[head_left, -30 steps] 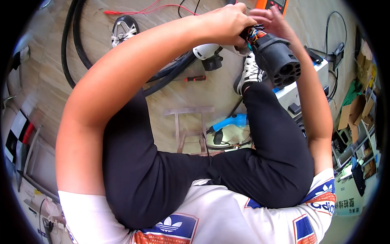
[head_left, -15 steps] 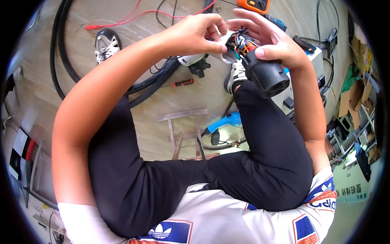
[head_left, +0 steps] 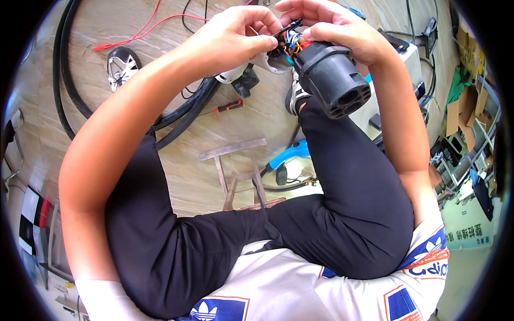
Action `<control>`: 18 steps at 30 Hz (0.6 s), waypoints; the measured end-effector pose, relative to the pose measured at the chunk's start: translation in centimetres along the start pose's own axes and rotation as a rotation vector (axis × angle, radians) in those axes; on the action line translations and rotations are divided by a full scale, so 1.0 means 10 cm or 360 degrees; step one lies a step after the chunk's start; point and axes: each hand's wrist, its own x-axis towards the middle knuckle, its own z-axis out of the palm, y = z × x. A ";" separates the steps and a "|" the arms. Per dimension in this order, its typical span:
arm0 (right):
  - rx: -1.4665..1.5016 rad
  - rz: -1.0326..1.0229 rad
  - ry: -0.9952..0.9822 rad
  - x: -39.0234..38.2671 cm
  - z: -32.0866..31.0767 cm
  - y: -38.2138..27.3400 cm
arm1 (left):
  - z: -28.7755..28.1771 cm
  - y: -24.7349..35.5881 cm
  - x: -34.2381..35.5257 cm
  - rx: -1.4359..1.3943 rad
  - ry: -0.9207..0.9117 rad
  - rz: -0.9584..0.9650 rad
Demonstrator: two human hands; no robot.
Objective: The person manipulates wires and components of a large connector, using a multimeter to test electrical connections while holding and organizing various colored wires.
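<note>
A right hand (head_left: 348,37) grips the wired end of a black plug (head_left: 334,80), its thumb lying along the wires and its fingers arched over them. Across from it, the left hand (head_left: 230,40) is curled, thumb tip and fingertips at the edge of the colored wires (head_left: 292,41); whether it pinches one cannot be told. The plug is held up in front of the person, above the right knee, its holed face tilted down and toward the wearer. Just behind the wires sits a white casing (head_left: 276,65).

Below, on the floor (head_left: 187,182), a red-and-black screwdriver (head_left: 230,106) lies near thick black cables (head_left: 184,122). A wooden frame (head_left: 233,148) stands between the legs, beside a blue tool (head_left: 289,154). A red lead (head_left: 131,40) stretches near the left shoe (head_left: 122,67); cardboard (head_left: 455,115) lies at far right.
</note>
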 end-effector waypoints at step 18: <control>-0.0308 -0.0087 -0.0215 0.19 -0.10 0.04 | 0.12 -0.16 -0.07 -0.0350 0.0172 0.0080</control>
